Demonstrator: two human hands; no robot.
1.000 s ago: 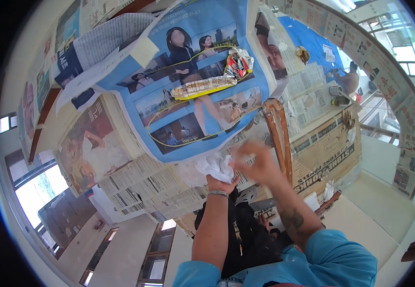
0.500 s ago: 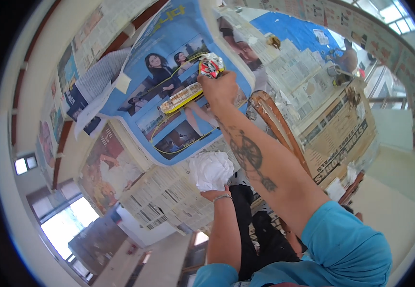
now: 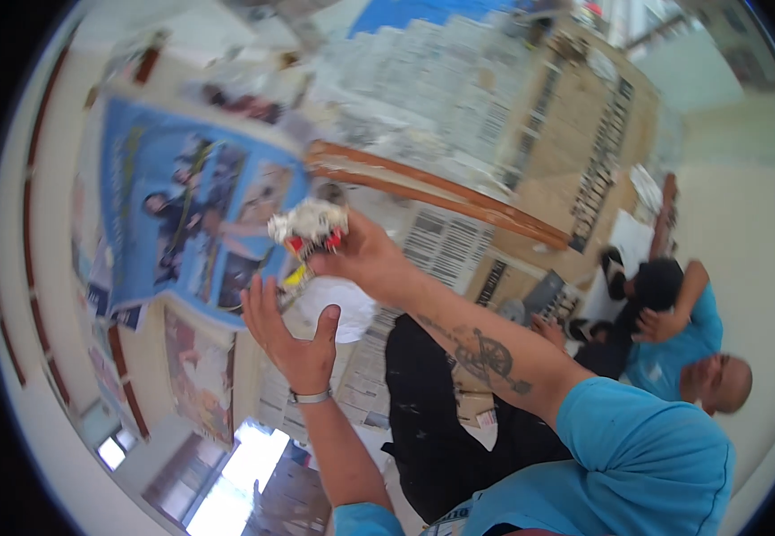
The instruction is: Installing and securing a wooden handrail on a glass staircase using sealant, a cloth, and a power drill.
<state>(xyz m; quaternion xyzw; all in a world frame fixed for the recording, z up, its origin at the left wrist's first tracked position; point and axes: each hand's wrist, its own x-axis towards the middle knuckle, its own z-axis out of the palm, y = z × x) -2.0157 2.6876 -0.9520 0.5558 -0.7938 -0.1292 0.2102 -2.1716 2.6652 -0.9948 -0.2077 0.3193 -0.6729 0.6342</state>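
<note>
Closest, the blue sleeve (image 3: pixel 642 438) of my right arm takes up the lower right of the frame, and black trousers (image 3: pixel 423 411) show at lower centre. From there my tattooed forearm (image 3: pixel 486 357) runs up to my right hand (image 3: pixel 365 259), just left of centre, its fingers closed on a crumpled wrapper (image 3: pixel 311 228) of silver and red, with a yellow part (image 3: pixel 296 279) hanging below. My left hand (image 3: pixel 294 344), a band (image 3: pixel 311 396) round its wrist, is wide, palm bare and fingers spread, just below the wrapper; whether a fingertip touches the yellow part I cannot tell. Behind both hands lies a white wad (image 3: pixel 347 308), partly covered, on newspaper (image 3: pixel 446 246). Beyond, a brown wooden strip (image 3: pixel 441 192) slants from upper centre to the right, over newspaper and cardboard (image 3: pixel 584 134). At left is a blurred blue poster (image 3: pixel 151 255). At lower right a person (image 3: pixel 678 344) in blue sits bent over. A blue sheet (image 3: pixel 423 13) crosses the top edge; a bright window (image 3: pixel 235 478) stands at lower left.
</note>
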